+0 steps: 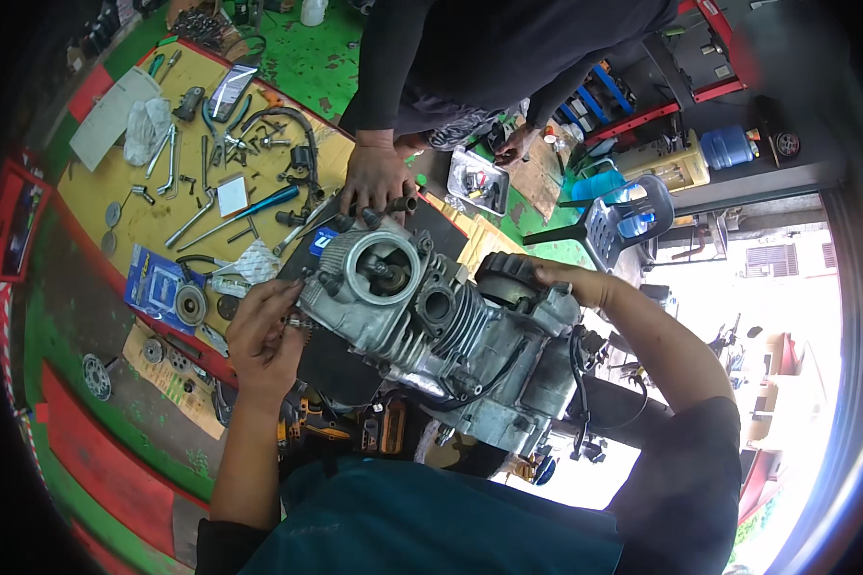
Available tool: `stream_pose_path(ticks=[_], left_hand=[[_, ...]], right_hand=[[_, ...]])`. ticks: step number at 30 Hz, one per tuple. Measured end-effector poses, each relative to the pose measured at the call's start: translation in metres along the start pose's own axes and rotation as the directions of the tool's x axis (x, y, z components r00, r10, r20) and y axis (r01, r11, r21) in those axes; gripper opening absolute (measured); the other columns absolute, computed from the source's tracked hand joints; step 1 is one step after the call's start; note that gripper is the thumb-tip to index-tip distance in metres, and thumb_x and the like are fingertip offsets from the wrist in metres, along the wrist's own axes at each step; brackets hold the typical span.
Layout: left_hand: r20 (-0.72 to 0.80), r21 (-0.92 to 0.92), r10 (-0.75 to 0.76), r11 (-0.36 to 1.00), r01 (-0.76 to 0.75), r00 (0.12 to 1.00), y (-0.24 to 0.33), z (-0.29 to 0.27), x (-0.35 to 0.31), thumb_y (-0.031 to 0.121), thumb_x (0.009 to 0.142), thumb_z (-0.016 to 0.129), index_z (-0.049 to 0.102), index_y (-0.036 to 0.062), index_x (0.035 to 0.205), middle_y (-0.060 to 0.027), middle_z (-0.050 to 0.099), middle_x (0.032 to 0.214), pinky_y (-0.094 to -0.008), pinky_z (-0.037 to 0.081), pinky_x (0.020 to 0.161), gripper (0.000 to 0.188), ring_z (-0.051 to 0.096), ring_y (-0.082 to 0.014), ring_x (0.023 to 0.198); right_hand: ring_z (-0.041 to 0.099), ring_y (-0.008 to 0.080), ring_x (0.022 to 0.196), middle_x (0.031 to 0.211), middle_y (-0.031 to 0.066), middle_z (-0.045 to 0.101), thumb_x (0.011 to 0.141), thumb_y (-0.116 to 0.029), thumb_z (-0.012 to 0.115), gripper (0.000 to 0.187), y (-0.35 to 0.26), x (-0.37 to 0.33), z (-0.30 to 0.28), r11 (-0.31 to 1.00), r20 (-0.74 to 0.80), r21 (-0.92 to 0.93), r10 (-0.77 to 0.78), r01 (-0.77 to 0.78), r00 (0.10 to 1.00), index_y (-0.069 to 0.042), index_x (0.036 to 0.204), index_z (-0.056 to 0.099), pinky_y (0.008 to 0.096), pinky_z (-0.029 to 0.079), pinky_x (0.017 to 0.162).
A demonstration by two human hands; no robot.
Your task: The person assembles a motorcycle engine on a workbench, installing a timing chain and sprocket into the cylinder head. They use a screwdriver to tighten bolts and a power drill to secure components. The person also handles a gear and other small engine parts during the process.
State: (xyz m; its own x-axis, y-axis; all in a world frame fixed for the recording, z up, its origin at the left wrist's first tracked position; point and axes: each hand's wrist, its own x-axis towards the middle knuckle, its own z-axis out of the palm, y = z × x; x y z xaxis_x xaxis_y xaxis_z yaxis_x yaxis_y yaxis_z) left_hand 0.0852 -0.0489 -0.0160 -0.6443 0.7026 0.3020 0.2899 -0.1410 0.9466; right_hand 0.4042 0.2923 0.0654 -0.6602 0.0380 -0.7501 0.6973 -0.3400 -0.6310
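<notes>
A grey metal motorcycle engine [422, 331] lies tilted in front of me, with a round opening at its upper left and cooling fins along its middle. My left hand [265, 335] is at the engine's left end, its fingers closed by the edge around a small, dark part that I cannot make out. On the engine's far right side sits a dark toothed gear [508, 280]. My right hand [573, 285] grips that gear from the right; some of its fingers are hidden. Across from me, another person's hand [379, 177] rests by the engine's far edge near a pipe-like part.
A yellow-topped workbench [96, 192] holds wrenches, pliers, a blue-handled screwdriver [273, 198] and loose parts. A metal tray [479, 180] of small parts stands beyond the engine. Near my body lies a yellow-and-black power tool [393, 426]. A dark plastic chair [609, 225] stands far right.
</notes>
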Motion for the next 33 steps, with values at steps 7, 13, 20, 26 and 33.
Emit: stream_pose_path(ticks=[7,13,20,26,33], left_hand=[[-0.025,-0.072,0.016,0.997,-0.018,1.000,-0.009,0.002,-0.006,-0.010,0.079,0.058,0.070,-0.0062,0.122,-0.0188,0.063,0.120,-0.0269,0.052,0.081,0.044,0.065,-0.0204,0.101],[-0.015,-0.021,0.036,0.999,-0.036,0.999,-0.018,-0.006,-0.012,-0.005,0.081,0.058,0.069,-0.0090,0.118,-0.0215,0.064,0.117,-0.0364,0.052,0.093,0.039,0.064,-0.0302,0.107],[-0.028,0.126,0.087,0.989,-0.083,0.996,-0.023,-0.010,-0.016,0.016,0.091,0.068,0.069,-0.0084,0.115,-0.0211,0.066,0.107,-0.0373,0.052,0.083,0.034,0.065,-0.0301,0.097],[0.069,0.137,0.083,0.986,-0.092,0.994,-0.021,-0.019,-0.013,0.030,0.095,0.071,0.070,-0.0047,0.116,-0.0191,0.065,0.105,-0.0384,0.050,0.077,0.040,0.063,-0.0294,0.091],[-0.021,0.219,0.134,0.968,-0.126,0.991,-0.036,-0.019,-0.028,0.026,0.093,0.074,0.069,0.0007,0.123,-0.0178,0.065,0.105,-0.0385,0.050,0.076,0.040,0.063,-0.0288,0.090]], right_hand=[[0.042,0.0232,0.147,0.160,0.0133,0.044,0.093,-0.055,0.066,0.094,0.024,0.006,0.002,0.988,0.008,0.080,-0.133,0.132,0.991,-0.006,0.164,0.027,0.0389,0.031,0.122],[0.038,0.0343,0.149,0.160,0.0235,0.041,0.096,-0.059,0.058,0.091,0.026,-0.003,0.001,0.977,-0.163,-0.210,-0.072,0.037,0.984,-0.008,0.165,0.028,0.0460,0.029,0.122],[0.039,0.0377,0.149,0.159,0.0288,0.041,0.098,-0.060,0.055,0.089,-0.012,-0.009,0.019,0.955,-0.152,-0.273,0.075,-0.114,0.986,-0.011,0.166,0.024,0.0474,0.030,0.121],[0.043,0.0337,0.144,0.155,0.0277,0.044,0.097,-0.058,0.057,0.094,-0.026,-0.007,0.023,0.929,-0.215,-0.264,0.206,-0.260,0.955,-0.006,0.166,0.022,0.0454,0.031,0.118],[0.036,0.0372,0.150,0.161,0.0311,0.036,0.097,-0.059,0.057,0.096,-0.043,-0.006,0.030,0.910,-0.210,-0.281,0.250,-0.303,0.945,-0.005,0.166,0.018,0.0471,0.027,0.122]])
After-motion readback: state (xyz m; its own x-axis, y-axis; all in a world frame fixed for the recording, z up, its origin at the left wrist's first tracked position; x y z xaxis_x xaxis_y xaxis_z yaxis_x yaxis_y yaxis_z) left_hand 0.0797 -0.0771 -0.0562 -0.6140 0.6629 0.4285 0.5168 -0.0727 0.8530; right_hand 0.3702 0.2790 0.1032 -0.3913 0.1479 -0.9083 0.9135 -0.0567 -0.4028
